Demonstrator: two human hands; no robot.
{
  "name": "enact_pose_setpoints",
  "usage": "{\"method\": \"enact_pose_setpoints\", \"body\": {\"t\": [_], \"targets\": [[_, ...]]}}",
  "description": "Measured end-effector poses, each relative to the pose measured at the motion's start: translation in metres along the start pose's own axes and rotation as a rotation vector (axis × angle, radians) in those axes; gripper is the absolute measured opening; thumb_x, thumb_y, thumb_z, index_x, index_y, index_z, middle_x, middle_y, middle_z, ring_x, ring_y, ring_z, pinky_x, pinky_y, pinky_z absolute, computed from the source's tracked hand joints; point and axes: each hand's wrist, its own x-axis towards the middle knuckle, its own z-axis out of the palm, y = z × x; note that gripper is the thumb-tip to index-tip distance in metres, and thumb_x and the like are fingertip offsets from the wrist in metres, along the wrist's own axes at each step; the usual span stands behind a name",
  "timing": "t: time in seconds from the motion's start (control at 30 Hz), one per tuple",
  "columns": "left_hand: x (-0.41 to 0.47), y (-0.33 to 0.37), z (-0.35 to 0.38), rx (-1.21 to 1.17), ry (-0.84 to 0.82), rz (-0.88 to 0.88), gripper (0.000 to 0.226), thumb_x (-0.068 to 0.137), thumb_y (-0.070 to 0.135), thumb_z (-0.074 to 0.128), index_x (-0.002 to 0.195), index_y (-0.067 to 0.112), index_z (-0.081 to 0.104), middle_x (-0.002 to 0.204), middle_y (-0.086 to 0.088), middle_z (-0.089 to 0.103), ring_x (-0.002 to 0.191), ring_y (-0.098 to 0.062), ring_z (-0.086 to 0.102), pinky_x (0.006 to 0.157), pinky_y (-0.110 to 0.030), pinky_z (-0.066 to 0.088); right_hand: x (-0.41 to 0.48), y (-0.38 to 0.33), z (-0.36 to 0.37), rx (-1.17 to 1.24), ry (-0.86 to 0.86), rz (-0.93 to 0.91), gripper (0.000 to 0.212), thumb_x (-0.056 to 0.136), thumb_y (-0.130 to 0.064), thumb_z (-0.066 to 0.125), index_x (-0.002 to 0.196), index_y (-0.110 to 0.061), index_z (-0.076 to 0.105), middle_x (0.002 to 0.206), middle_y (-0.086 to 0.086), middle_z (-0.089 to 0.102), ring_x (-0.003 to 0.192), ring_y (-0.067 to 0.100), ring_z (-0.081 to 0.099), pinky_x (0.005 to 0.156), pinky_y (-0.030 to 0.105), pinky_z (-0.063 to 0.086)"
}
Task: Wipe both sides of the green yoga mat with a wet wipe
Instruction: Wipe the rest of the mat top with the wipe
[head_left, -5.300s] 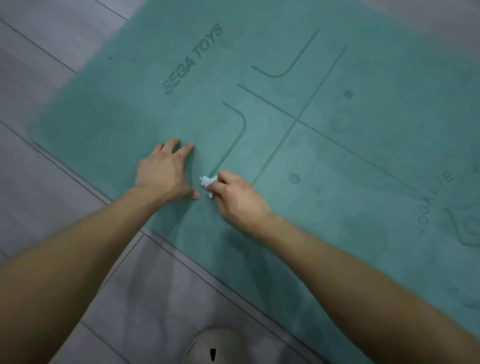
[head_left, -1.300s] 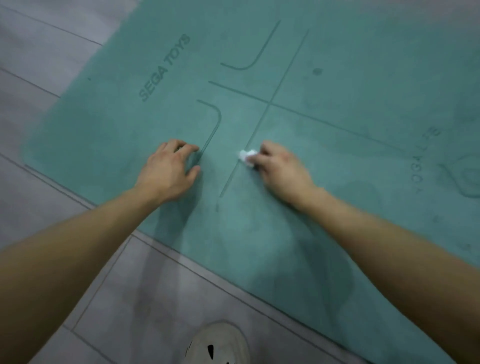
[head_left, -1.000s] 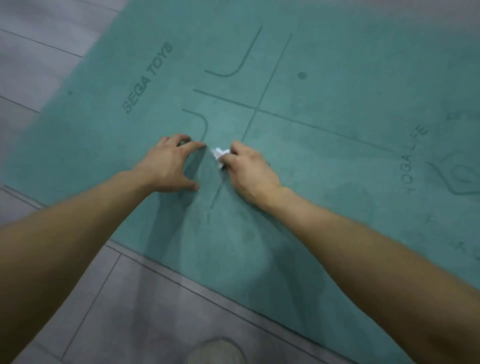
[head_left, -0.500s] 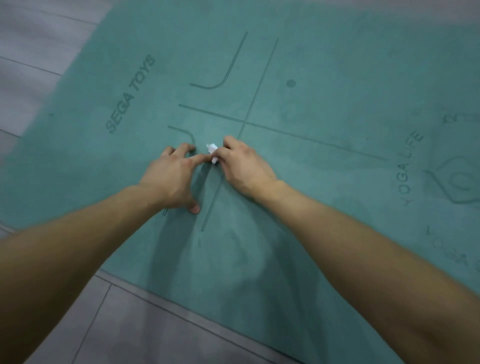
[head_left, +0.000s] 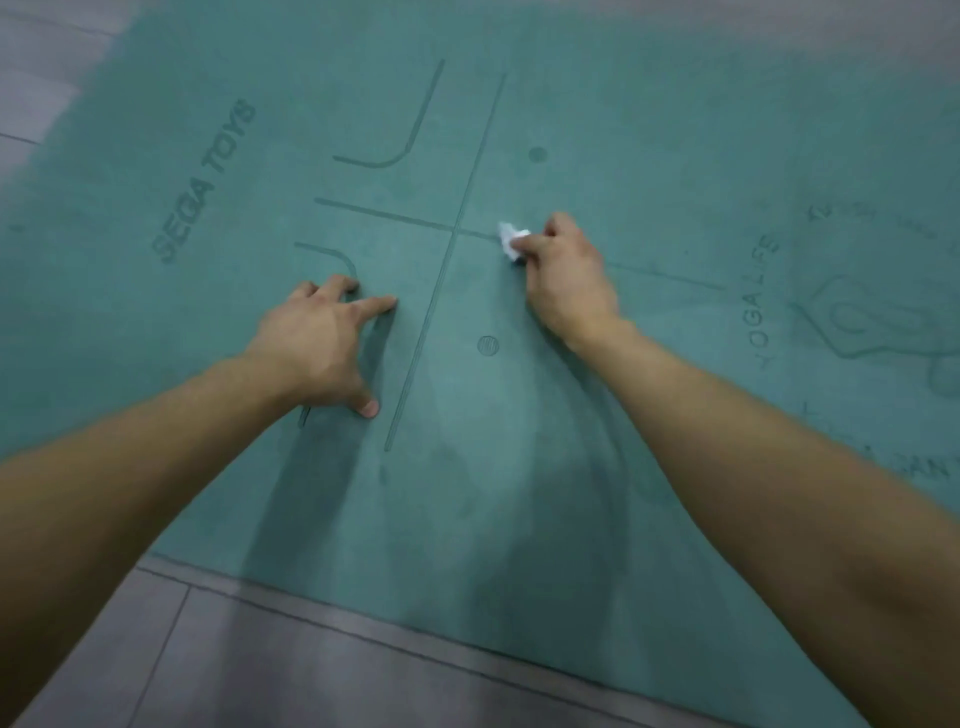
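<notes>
The green yoga mat (head_left: 649, 130) lies flat on the floor and fills most of the view, its printed side up with alignment lines, dots and the words SEGA TOYS and YOGA LIFE. My right hand (head_left: 563, 278) grips a small crumpled white wet wipe (head_left: 511, 241) and holds it against the mat just right of where the printed lines cross. My left hand (head_left: 322, 345) rests on the mat to the left of the long line, fingers spread, fingertips and thumb pressing down.
Grey floor tiles (head_left: 311, 670) run along the mat's near edge at the bottom, and more floor shows at the top left corner (head_left: 36, 78). Darker damp-looking streaks mark the mat between my forearms.
My right hand has slid the wipe away from my left hand, to the right past the line crossing. My left hand has spread its fingers and stayed in place on the mat.
</notes>
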Motion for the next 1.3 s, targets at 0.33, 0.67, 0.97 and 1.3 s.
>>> {"method": "enact_pose_setpoints", "body": {"t": [0.33,0.67,0.97,1.3], "targets": [[-0.001,0.002,-0.001,0.003,-0.002,-0.006,0.137,0.040,0.070,0.096,0.158,0.053,0.028,0.160,0.000,0.036,0.136,-0.034,0.044,0.104,-0.048,0.052,-0.038,-0.032,0.014,0.023,-0.122,-0.196,0.042,0.099,-0.049,0.045,0.113,-0.019,0.072,0.090,-0.003,0.048,0.087,0.025,0.056,0.070,0.034,0.036],[-0.002,0.001,0.000,0.026,-0.019,0.004,0.139,0.046,0.072,0.094,0.163,0.050,0.021,0.167,-0.001,0.027,0.141,-0.035,0.040,0.113,-0.049,0.046,-0.068,-0.077,0.029,0.019,-0.190,-0.420,0.022,0.104,-0.024,0.056,0.113,-0.018,0.075,0.096,0.009,0.055,0.085,0.033,0.061,0.067,0.035,0.040],[-0.004,0.003,-0.002,0.002,-0.020,0.000,0.139,0.050,0.067,0.096,0.164,0.050,0.017,0.168,-0.001,0.023,0.144,-0.034,0.037,0.113,-0.048,0.046,-0.043,-0.059,0.021,0.057,0.047,0.012,0.025,0.105,-0.012,0.052,0.122,-0.006,0.069,0.107,0.012,0.055,0.086,0.038,0.062,0.077,0.045,0.053],[-0.002,0.001,-0.001,-0.002,-0.013,-0.001,0.138,0.053,0.068,0.094,0.164,0.052,0.014,0.170,0.002,0.019,0.148,-0.032,0.032,0.113,-0.050,0.047,-0.020,-0.013,-0.003,0.011,0.133,0.258,0.027,0.101,-0.007,0.052,0.116,-0.010,0.074,0.109,0.014,0.054,0.092,0.037,0.062,0.077,0.034,0.041]]}}
